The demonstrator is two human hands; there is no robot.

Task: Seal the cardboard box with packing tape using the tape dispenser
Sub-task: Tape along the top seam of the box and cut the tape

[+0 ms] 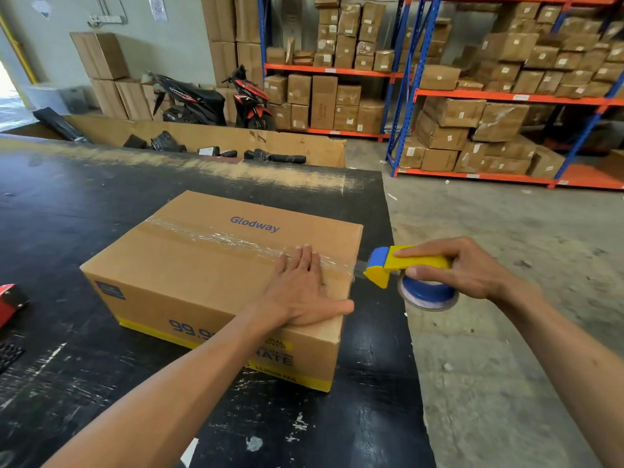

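Note:
A brown cardboard box (202, 265) printed "Glodway" lies closed on the black table (67, 204). Clear packing tape (216, 236) runs along its top seam from the left end to the right end. My left hand (304, 288) rests flat on the box top near the right end, fingers on the tape. My right hand (469, 268) grips a yellow and blue tape dispenser (405, 268) just past the box's right edge, over the table's edge. A short stretch of tape spans from the box to the dispenser's mouth. The tape roll hangs under the handle.
A red object (10, 302) lies at the table's left edge, a dark keyboard-like item (8, 356) below it. The table's right edge drops to a concrete floor (506, 265). Behind stand a large cardboard bin (236, 140), two motorbikes (216, 99) and shelving (506, 96) stacked with boxes.

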